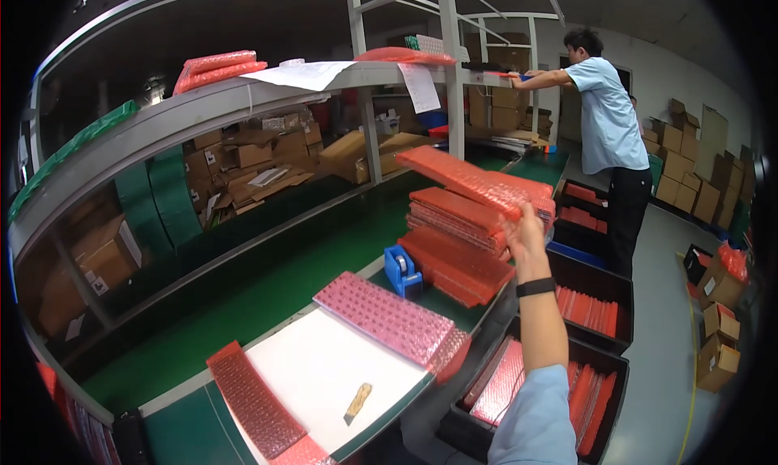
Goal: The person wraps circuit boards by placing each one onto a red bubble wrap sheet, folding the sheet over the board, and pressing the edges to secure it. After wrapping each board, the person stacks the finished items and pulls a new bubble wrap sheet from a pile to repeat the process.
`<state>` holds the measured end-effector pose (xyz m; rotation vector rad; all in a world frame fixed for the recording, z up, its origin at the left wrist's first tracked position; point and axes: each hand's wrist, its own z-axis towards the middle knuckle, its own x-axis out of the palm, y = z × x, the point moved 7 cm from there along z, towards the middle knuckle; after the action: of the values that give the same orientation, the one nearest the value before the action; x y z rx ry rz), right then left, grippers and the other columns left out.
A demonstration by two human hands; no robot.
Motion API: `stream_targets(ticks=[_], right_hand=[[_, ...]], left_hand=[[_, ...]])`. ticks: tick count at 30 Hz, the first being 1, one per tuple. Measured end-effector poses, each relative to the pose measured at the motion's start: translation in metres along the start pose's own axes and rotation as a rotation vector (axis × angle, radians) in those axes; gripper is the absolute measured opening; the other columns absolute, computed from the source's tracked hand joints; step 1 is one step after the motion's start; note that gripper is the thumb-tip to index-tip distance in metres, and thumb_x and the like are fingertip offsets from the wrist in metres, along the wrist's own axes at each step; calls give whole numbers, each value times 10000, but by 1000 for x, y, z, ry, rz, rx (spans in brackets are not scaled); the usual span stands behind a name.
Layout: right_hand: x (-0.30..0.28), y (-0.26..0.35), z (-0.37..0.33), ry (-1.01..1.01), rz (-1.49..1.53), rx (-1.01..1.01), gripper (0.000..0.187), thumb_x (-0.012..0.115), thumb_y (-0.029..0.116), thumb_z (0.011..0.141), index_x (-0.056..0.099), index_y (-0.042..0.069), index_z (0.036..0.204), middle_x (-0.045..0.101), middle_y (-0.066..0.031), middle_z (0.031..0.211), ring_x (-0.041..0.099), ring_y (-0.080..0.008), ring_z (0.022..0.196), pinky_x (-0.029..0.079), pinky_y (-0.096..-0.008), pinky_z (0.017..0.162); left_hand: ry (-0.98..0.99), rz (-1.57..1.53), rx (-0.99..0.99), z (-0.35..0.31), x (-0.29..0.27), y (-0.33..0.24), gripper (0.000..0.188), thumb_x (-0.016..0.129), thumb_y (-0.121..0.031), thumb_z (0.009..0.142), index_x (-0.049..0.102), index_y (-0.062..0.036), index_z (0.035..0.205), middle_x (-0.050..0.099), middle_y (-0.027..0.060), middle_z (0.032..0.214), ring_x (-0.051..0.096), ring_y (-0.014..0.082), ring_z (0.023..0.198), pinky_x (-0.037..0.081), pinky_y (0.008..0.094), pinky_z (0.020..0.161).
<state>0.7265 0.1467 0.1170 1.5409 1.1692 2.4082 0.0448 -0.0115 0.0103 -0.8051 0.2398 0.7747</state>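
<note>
Head view: right hand [525, 232] stretched far out over the desk [243, 303], fingers clamped on the near end of a red bubble-wrap pack [466, 180] held aloft and tilted, just above the red stacks [454, 250]. Left hand out of frame.

Risks, as judged: held by one end only, so liable to sag or slip and drop onto the stacks; could knock the top layers, which already sit unevenly, toward the black bins [583, 303] at the right edge of the desk. Long reach, so little control. Blue tape dispenser [402, 272] just left of the stacks, open to a nudge.

Packages and labels:
- Pink bubble-wrap pack [385, 315] near, lying across the far corner of a white sheet [324, 372]; another red pack [251, 400] along the sheet's left edge; small tan tool [357, 402] on the sheet.
- More red packs standing in the bins, right and near.
- Red packs [217, 68] on the shelf [243, 100] overhead, left; white papers [300, 74] lying and hanging off its edge; green strip [73, 145] along the far left rail.
- Brown cartons [251, 165] behind the desk, some with small white labels; more cartons [697, 173] stacked far right by the wall, and a few on the floor at right.
- Co-worker [604, 125] in a light blue shirt, far right, reaching to the shelf.
</note>
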Motion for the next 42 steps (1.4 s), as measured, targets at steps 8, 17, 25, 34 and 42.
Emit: stream_targets(ticks=[8, 17, 25, 34, 42], right_hand=[[-75, 8, 143, -103, -451, -120, 187, 544, 191, 926, 596, 53, 1043, 648, -66, 1014, 652, -201, 905, 589, -409, 770], [-96, -3, 159, -323, -838, 11, 292, 573, 221, 929, 606, -22, 1088, 673, -134, 993, 669, -255, 973, 584, -431, 766], [-156, 61, 166, -128, -926, -806, 242, 607, 246, 952, 625, 78, 1126, 664, -38, 898, 632, -120, 733, 499, -284, 559], [-179, -59, -63, -367, -401, 59, 293, 599, 384, 953, 539, 135, 1096, 566, 23, 755, 507, -81, 537, 400, -239, 456], [-138, -78, -82, -149, -451, 290, 417, 628, 559, 882, 513, 196, 1051, 567, 31, 751, 575, -116, 616, 419, -259, 492]], left_hand=[[28, 100, -9, 7, 10, -9, 182, 527, 56, 807, 652, 22, 935, 617, 207, 966, 598, 375, 892, 492, 434, 818], [81, 165, -61, 12, 15, -13, 174, 533, 40, 816, 644, 21, 949, 613, 207, 975, 598, 385, 904, 490, 435, 824], [89, 94, 5, 10, 24, -7, 163, 546, 22, 828, 653, 13, 951, 621, 199, 978, 604, 375, 904, 495, 426, 818], [121, 31, 70, 5, 13, -15, 147, 553, 13, 836, 660, 13, 937, 637, 185, 973, 611, 353, 898, 499, 408, 814], [78, -70, 99, -3, -1, -12, 151, 551, 17, 839, 668, 10, 934, 643, 179, 971, 616, 337, 893, 500, 399, 807]])
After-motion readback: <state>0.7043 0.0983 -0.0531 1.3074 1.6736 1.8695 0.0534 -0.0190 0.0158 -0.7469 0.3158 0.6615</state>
